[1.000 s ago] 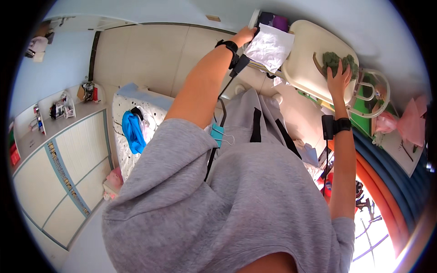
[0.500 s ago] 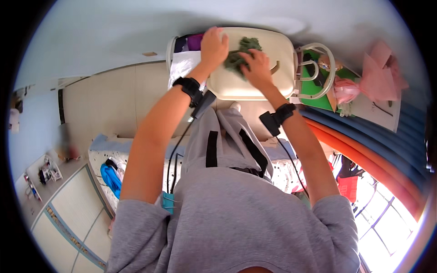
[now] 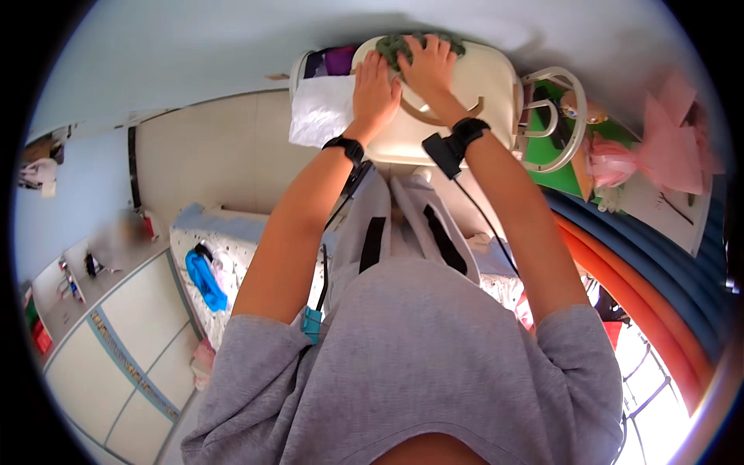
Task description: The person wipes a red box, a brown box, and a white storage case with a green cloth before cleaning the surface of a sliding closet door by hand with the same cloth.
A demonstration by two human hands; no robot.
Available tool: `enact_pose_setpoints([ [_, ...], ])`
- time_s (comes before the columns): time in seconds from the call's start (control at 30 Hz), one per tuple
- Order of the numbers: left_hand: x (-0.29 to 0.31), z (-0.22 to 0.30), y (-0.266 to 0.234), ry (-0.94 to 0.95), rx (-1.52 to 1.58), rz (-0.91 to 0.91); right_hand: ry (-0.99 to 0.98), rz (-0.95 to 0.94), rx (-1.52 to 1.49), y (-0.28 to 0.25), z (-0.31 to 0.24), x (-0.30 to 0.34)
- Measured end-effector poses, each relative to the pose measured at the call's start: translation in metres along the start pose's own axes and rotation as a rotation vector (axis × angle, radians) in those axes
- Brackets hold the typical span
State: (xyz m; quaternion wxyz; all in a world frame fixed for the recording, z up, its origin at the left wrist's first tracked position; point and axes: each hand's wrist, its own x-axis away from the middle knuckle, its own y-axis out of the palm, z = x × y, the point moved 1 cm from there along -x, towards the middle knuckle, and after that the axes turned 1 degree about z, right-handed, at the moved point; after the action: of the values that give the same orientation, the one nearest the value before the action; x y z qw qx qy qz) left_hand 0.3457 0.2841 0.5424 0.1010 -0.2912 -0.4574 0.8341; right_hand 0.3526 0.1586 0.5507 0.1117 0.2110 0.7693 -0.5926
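Left hand (image 3: 377, 101) open, palm down, fingers straight and close together, tips at the left end of a green bunched item (image 3: 389, 48). Right hand (image 3: 428, 74) open too, fingers spread over the item's middle; neither closes round it. Contact pressure I cannot tell.

Item lies at top centre of the frame, along the upper edge of a cream surface (image 3: 492, 77), near the pale wall (image 3: 434, 17). Looks soft and crumpled; material unclear to me. Below it, a curved brown line (image 3: 478, 108) partly hidden by the right wrist; slot or strap, can't say.

My judgement: a step of handling limp stuff with flat fingers. I'd use broad, light pressure, both hands moving together so the item doesn't twist. Main risk, as I see it, is a push toward the top of the frame sending it over the edge. Left side is tight: white sheet (image 3: 320, 112) just beside the left hand, purple bundle (image 3: 339, 60) above that. I'd lift fingertips clear there, and hold the right wrist unit (image 3: 443, 155) off the surface.
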Motion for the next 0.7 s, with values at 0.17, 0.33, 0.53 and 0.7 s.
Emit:
enact_pose_setpoints([
  [0.17, 0.000, -0.006, 0.000, 0.032, -0.013, 0.032, 0.001, -0.015, 0.093, -0.017, 0.066, 0.009],
  [0.33, -0.002, -0.004, -0.005, 0.055, 0.005, 0.073, 0.180, 0.091, 0.137, -0.056, 0.083, 0.064],
  [0.53, 0.001, 0.004, -0.016, 0.017, 0.092, -0.045, 0.078, -0.226, 0.037, -0.082, 0.002, 0.131],
  [0.7, 0.002, 0.004, -0.004, 0.023, 0.015, -0.026, -0.141, -0.350, -0.177, -0.078, -0.041, 0.159],
])
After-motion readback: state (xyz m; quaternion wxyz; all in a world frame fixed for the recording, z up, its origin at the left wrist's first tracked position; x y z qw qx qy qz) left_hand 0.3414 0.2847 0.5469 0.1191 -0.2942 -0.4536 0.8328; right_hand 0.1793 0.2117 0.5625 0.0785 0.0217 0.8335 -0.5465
